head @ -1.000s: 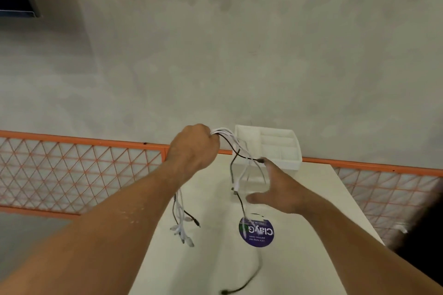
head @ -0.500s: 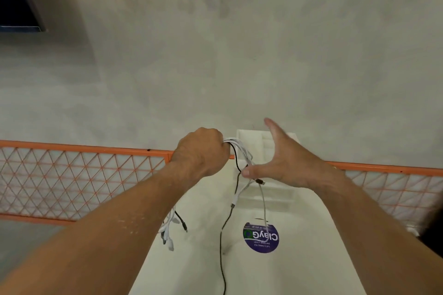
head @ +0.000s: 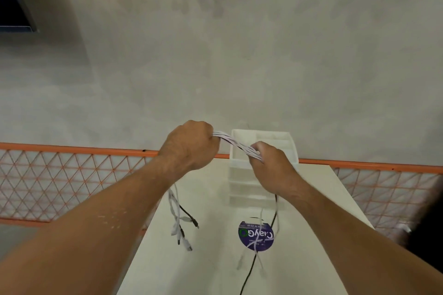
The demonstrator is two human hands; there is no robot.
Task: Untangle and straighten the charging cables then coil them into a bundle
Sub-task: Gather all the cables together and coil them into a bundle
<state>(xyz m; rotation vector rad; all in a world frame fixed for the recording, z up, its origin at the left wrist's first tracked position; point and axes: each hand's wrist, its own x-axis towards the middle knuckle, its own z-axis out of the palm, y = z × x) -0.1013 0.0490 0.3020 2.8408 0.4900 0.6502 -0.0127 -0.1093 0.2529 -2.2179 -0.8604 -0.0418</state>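
Several charging cables [head: 236, 145], mostly white, stretch taut in front of the white box [head: 287, 136], with the long axis sloping from our left hand [head: 189, 143] down to our right hand [head: 271, 163]; both fists are curled tight round the bunch. Loose tails hang nearer us than the box, longest below the right hand, so we judge that hand slides next. The purple sticker [head: 249, 235] before the box reads "ClayGo", upside down.

A cream-white rectangular table [head: 211, 261] carries a white plastic compartmented organiser box [head: 239, 182] at its far edge. A round purple printed sticker [head: 249, 237] lies just in front of the box.
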